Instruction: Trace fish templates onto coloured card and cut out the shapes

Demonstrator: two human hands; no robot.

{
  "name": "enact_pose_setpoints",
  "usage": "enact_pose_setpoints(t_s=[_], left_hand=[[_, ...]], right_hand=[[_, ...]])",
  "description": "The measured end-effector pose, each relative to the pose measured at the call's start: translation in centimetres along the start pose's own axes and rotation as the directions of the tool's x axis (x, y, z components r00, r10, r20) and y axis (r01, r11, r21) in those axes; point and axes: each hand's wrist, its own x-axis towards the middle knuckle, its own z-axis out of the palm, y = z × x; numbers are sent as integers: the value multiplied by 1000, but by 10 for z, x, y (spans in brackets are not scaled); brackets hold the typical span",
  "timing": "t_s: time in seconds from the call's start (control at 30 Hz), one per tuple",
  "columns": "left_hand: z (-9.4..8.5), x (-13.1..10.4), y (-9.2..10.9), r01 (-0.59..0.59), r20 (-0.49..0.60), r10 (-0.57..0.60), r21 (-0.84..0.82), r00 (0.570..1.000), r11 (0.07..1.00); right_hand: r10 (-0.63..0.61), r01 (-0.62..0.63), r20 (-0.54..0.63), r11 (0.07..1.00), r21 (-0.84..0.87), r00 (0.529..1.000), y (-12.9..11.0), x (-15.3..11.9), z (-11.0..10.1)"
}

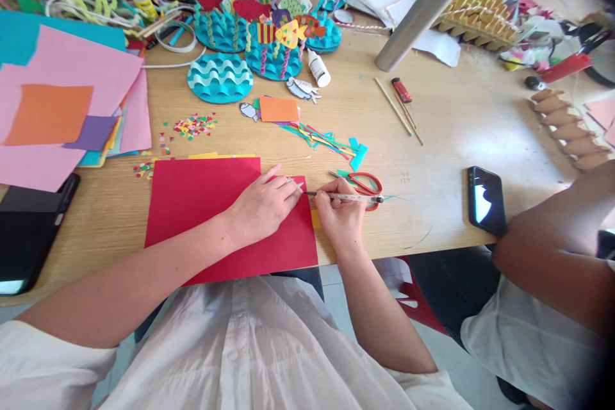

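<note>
My left hand lies flat on a sheet of red paper, fingers stretched toward its upper right corner. Under its fingertips a small pale cutout shows in part; its full shape is hidden. In my right hand is a pen with a clear barrel, gripped between thumb and fingers, its tip at the cutout's edge. Just behind this hand rest red-handled scissors, partly covered by the pen and hand. Yellow paper peeks out from beneath the red sheet.
Paper strips, an orange paper piece, fish cutouts and a glue bottle lie beyond my hands. Coloured paper is stacked left. A steel flask stands behind; a phone lies right, near another person's arm.
</note>
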Motion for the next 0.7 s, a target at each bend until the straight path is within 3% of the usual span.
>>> enact_pose_setpoints(t_s=[0.23,0.4,0.5,0.7], left_hand=[[2,-1,0,0,-14,0,-9,1000,1000],[2,-2,-1,22,-64,-24,-40,998,999],[0,-3,-1,40,-89,-46,-69,995,997],[0,-3,1,54,-79,-60,-83,995,995]], right_hand=[[-19,19,-9,1000,7,1000,1,-1,-1],[-71,95,-206,990,109,976,3,-5,-4],[-92,139,-259,976,166,961,2,-5,-3],[-114,153,-230,975,160,967,4,-4,-2]])
